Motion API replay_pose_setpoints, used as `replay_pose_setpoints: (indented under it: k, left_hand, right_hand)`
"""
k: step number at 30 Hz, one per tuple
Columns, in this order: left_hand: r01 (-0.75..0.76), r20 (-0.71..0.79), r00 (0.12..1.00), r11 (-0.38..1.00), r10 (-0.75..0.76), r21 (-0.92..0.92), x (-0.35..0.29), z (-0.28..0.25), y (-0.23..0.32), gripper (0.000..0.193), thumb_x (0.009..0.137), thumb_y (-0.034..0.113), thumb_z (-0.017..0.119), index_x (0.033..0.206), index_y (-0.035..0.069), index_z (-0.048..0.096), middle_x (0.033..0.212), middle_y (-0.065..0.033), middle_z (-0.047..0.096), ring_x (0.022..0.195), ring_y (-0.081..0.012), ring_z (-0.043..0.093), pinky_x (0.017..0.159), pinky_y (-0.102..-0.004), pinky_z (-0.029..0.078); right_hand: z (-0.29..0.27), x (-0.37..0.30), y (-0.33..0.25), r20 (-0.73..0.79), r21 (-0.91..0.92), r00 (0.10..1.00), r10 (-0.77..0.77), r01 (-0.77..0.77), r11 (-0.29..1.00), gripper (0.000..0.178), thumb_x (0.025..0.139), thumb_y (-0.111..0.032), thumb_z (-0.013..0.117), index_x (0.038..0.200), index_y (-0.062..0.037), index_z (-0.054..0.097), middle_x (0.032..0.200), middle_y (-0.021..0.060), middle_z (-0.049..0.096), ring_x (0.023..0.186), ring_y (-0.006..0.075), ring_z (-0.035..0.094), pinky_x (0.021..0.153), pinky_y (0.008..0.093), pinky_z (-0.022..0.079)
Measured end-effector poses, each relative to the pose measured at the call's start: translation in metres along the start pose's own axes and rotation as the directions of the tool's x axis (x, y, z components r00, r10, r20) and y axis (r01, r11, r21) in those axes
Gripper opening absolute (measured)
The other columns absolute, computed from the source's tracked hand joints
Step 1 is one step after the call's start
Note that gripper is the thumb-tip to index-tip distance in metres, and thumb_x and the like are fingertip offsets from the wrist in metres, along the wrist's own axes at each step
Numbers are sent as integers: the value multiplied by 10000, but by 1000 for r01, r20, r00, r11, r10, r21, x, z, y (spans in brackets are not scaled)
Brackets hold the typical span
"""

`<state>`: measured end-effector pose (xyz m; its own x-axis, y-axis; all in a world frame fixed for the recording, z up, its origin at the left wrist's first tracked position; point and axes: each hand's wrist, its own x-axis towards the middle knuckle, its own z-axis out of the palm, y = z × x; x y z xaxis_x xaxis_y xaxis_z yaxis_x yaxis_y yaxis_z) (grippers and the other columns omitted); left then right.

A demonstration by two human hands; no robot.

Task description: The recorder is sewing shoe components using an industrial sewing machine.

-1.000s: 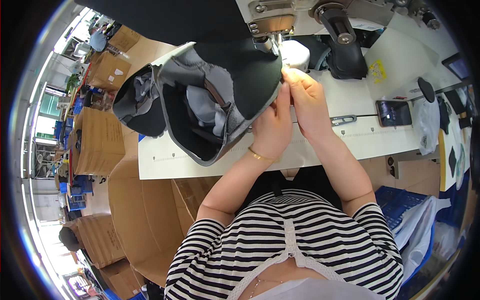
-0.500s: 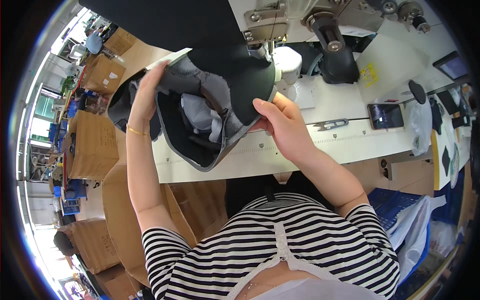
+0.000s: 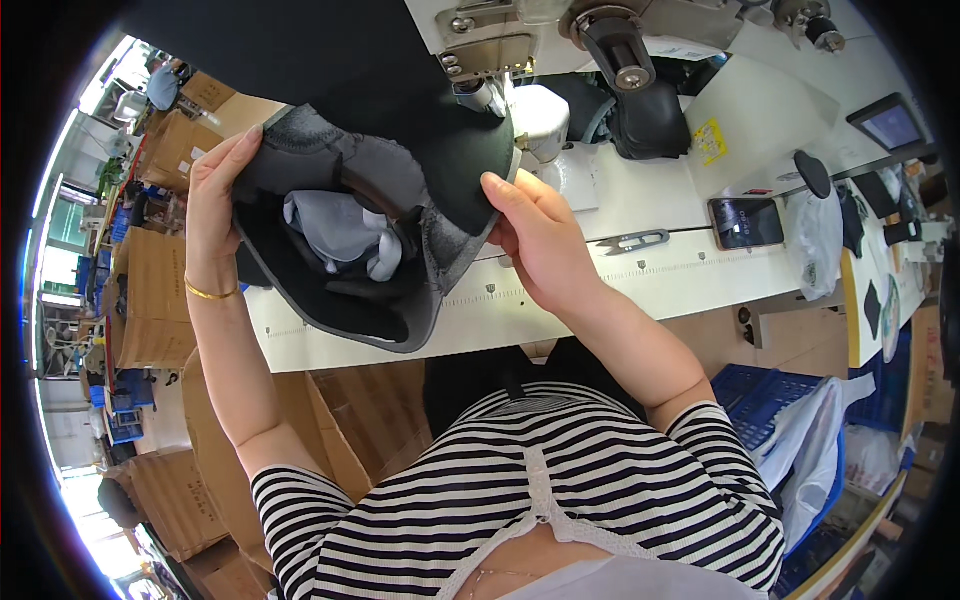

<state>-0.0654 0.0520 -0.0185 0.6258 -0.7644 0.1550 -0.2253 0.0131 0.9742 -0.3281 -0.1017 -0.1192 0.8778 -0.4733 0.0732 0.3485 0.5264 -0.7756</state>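
Left hand [image 3: 215,190] and right hand [image 3: 535,235] are both gripping the same black-and-grey fabric piece [image 3: 385,165], fingers closing on its edges. Left one's pinching the upper left edge; right one's putting its thumb on the black panel [image 3: 465,155] near the right edge, fingers curling underneath.

Going down in size, a white worktable [image 3: 650,290] is stretching across under everything, and a sewing machine [image 3: 490,55] is looming over the far side. Down at lower left, a big open cardboard box [image 3: 225,430] is sitting just below the table edge.

As for the fabric piece, it's hanging over the table's left part, its wide opening facing up and toward the person, with some crumpled grey cloth [image 3: 335,230] showing inside. Its black panel is reaching up to the presser foot [image 3: 485,97], but I can't tell whether the foot is pressing on it.

Over at lower right, a blue crate [image 3: 745,400] is holding some white cloth [image 3: 810,470]. Smaller stuff: a phone [image 3: 746,223] is lying toward the table's right end, thread snips [image 3: 633,242] are resting between it and the right hand, and a thin gold bracelet [image 3: 210,293] is circling the left wrist.
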Motion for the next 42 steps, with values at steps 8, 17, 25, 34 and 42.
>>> replay_pose_setpoints:
  k: [8, 17, 25, 34, 42]
  left_hand:
    - [-6, -182, 983, 998, 17, 64, -31, 20, 17, 263, 892, 189, 621, 990, -47, 681, 882, -55, 680, 769, -92, 613, 721, -200, 462]
    - [-69, -251, 964, 994, 88, 82, -46, 34, 27, 273, 898, 169, 618, 1007, -77, 670, 900, -66, 682, 776, -95, 610, 725, -201, 460]
    - [-144, -270, 946, 980, 178, 141, -53, 39, 27, 235, 900, 120, 617, 1007, -83, 671, 897, -49, 674, 814, -67, 578, 761, -190, 433]
    - [-180, -261, 948, 983, 183, 38, -39, 42, 22, 244, 900, 106, 605, 1039, -88, 656, 929, -94, 684, 839, -112, 623, 786, -219, 474]
    - [-147, -229, 962, 989, 147, 17, -32, 38, 16, 248, 905, 110, 597, 1045, -86, 654, 944, -103, 684, 836, -116, 620, 790, -221, 474]
  right_hand:
    - [5, -10, -1, -18, -196, 998, -65, 60, 979, 311, 991, -205, 436, 1198, 12, 517, 1116, 43, 595, 979, 87, 561, 877, 257, 444]
    - [4, -12, -1, 14, -208, 988, -156, 156, 966, 325, 992, -179, 425, 1244, 15, 497, 1113, 40, 592, 983, 71, 537, 884, 234, 418]
    - [-3, 1, -10, -34, -166, 992, -121, 114, 980, 285, 988, -196, 416, 1152, 0, 543, 997, 7, 612, 849, 26, 545, 731, 189, 435]
    - [-9, 0, -13, -93, -321, 992, -91, 57, 945, 244, 981, -200, 439, 1065, -14, 572, 908, -28, 580, 812, 24, 500, 711, 188, 399]
    - [-3, -3, -13, -71, -450, 969, -236, 180, 875, 182, 960, -160, 465, 982, -12, 569, 835, -51, 521, 781, 15, 413, 692, 193, 353]
